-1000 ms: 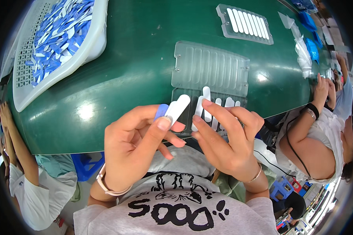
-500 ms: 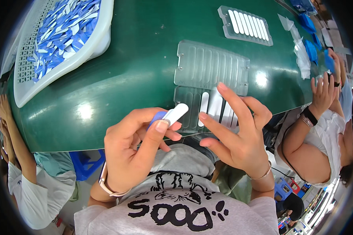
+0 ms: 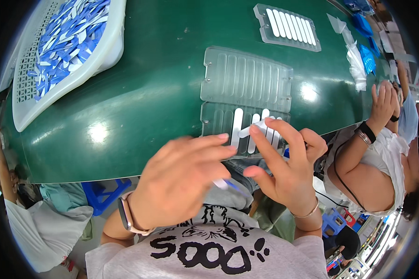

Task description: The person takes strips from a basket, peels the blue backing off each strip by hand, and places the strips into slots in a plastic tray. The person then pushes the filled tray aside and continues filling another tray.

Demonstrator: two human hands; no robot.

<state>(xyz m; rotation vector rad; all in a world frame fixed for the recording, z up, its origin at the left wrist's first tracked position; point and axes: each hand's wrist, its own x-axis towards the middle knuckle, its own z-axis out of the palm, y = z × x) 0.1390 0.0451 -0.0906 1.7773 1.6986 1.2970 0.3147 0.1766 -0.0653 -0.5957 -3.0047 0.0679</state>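
A clear slotted tray lies near the table edge, with white strips standing in several of its slots. My left hand is closed and smeared by motion; a blue-and-white strip shows under its fingers. Its foremost fingertips reach beside an upright white strip. My right hand is open, thumb apart, with two fingertips on a loose white strip that lies slanted across the others. Behind the slots sits a joined clear tray half with no strips in it.
A white perforated basket heaped with blue and white strips stands at the far left. Farther back on the right is another clear tray filled with white strips. White film lies right. A co-worker's hand is at the right edge.
My left hand has moved right and turned palm down over the tray's front. Another white strip now lies slanted across the tray under my right fingertips.
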